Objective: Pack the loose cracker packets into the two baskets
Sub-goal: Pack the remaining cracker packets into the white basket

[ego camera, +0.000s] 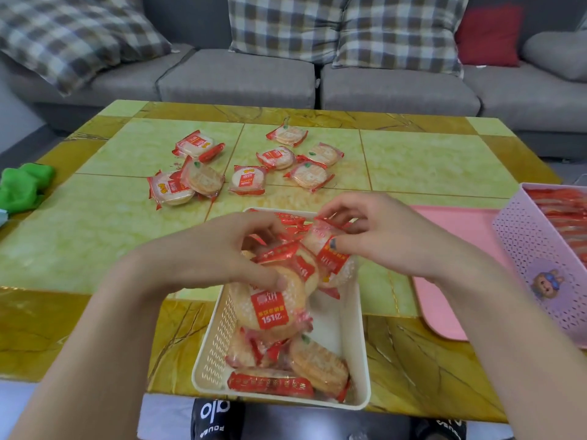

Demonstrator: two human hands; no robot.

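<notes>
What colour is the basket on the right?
Pale purple basket, seen in the head view.

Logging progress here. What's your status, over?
Both hands, left and right, gripping packets over white basket. Loose packets left on table. Pink basket looks full. Nothing blocking.

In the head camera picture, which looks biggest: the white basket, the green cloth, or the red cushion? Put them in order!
1. White plastic basket, though it sits nearest the camera.
2 and 3. Red cushion and green cloth look alike; unsure.
</notes>
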